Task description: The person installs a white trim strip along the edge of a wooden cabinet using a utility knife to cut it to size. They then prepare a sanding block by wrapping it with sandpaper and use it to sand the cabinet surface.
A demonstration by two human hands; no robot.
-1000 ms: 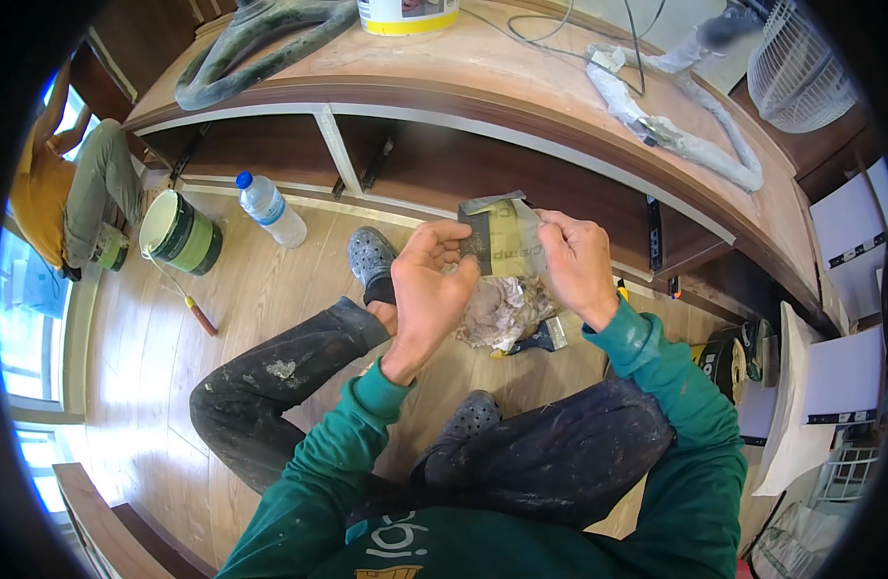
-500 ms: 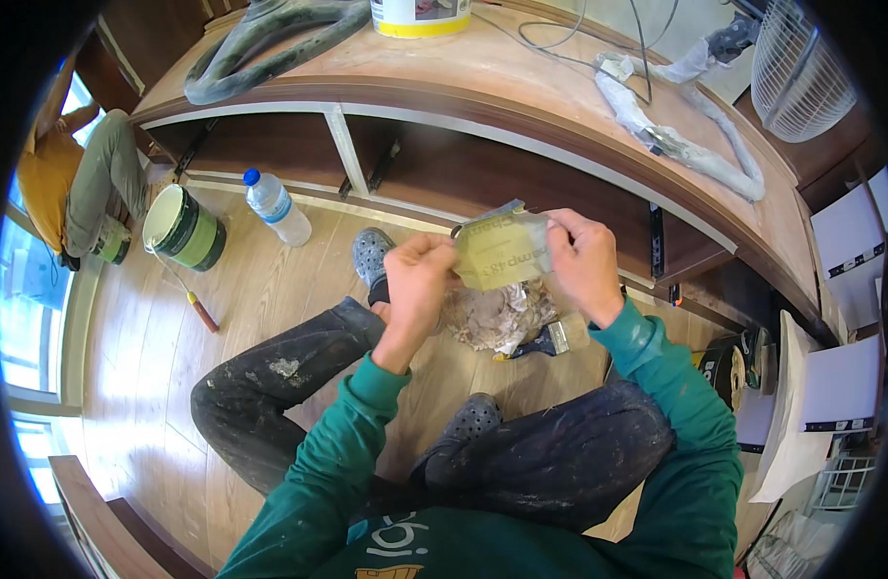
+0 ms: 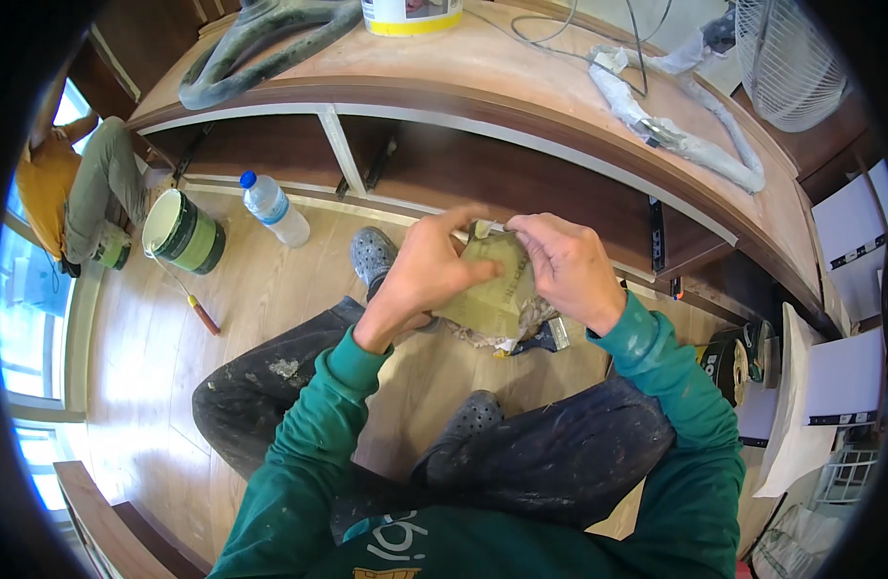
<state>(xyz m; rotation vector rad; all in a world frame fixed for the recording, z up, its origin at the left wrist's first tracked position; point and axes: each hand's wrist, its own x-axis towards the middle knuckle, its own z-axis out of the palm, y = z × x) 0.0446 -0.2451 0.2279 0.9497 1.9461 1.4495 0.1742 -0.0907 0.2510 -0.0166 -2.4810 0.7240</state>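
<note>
My left hand (image 3: 420, 280) grips a yellow-olive sheet of abrasive-looking paper (image 3: 492, 294), thumb lying across its face. My right hand (image 3: 574, 270) pinches the same sheet's upper edge, where it bends over and shows a pale side. Below them on the wood-look floor, a crumpled pale heap (image 3: 483, 338) is mostly hidden by the sheet, and a dark tool with a pale metal end (image 3: 550, 338) lies beside it. My legs are folded around these, with grey clogs on my feet.
A curved wooden cabinet (image 3: 492, 174) spans the front, carrying hoses, cables, a tub and a fan (image 3: 791, 63). Left stand a bottle (image 3: 275, 212), green bucket (image 3: 183, 232) and loose handled tool (image 3: 203, 314); beyond, another person (image 3: 97, 193) crouches. White panels (image 3: 840, 376) lean right.
My left hand has moved up and inward, its thumb now over the sheet. The sheet has turned more upright and is bent at the top. My right hand has shifted slightly inward.
</note>
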